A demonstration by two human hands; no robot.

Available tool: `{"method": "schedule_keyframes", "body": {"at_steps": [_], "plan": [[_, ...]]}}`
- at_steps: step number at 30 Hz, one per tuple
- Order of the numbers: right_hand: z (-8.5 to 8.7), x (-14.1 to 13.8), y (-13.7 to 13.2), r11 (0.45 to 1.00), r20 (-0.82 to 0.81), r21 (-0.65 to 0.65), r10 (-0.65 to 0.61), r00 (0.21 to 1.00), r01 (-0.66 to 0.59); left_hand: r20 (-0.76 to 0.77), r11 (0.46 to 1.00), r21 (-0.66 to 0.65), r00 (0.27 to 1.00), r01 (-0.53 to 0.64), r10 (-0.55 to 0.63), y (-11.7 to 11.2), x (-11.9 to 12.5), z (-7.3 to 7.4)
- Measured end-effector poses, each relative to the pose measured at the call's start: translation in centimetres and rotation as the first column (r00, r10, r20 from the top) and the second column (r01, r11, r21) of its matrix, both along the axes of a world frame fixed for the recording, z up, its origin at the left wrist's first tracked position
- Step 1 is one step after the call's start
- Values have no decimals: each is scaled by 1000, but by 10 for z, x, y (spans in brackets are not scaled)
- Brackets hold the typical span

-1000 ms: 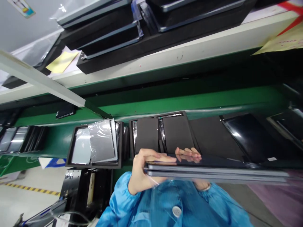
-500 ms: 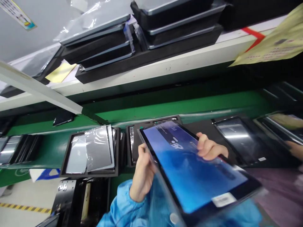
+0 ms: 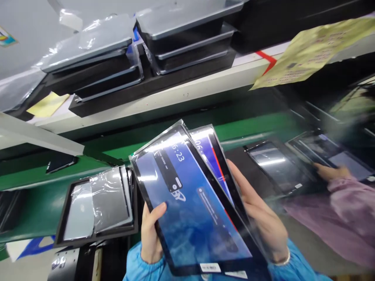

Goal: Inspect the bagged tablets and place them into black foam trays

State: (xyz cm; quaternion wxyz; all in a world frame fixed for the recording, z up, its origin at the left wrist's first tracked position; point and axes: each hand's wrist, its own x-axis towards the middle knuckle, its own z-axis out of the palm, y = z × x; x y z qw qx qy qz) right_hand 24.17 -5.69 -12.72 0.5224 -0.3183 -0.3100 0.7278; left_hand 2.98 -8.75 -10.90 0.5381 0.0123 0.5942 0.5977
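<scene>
My left hand (image 3: 151,230) is closed on the left edge of a lit tablet (image 3: 190,210) in a clear plastic sleeve, its thumb lying on the screen. The tablet has a blue screen with a clock and a small white label at its lower end. Behind it a second lit tablet (image 3: 211,156), with a red strip on its screen, sticks out on the right. My right hand (image 3: 260,220) is wrapped round the right side of this second tablet. Most of its fingers are hidden behind the two overlapping tablets.
To the left, a black tray (image 3: 63,218) holds sleeved panels (image 3: 109,201). A dark tablet (image 3: 268,164) lies on the right of the green bench. Further right is a co-worker's hand (image 3: 334,171) in a purple sleeve. Above runs a shelf (image 3: 175,95) bearing stacked sleeved devices.
The front tablet has turned to face me more squarely. A second tablet now shows behind it. My right hand has moved from over the screen to the right side. The view has swung right.
</scene>
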Motion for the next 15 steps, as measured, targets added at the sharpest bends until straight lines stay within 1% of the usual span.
{"method": "schedule_keyframes", "body": {"at_steps": [2,7,11,15], "plan": [[0,2,0,1000,-35,24,10,999,-10,-30,1000,28,1000,0,1,-5,-2,7],[3,2,-2,996,23,48,-78,997,77,-52,996,56,997,68,-65,-6,-1,19],[3,4,-5,991,18,98,-95,995,93,-56,994,55,995,90,-87,-4,-1,21],[5,5,-7,987,30,133,-95,995,90,-55,992,50,992,113,-110,-6,-2,21]]}}
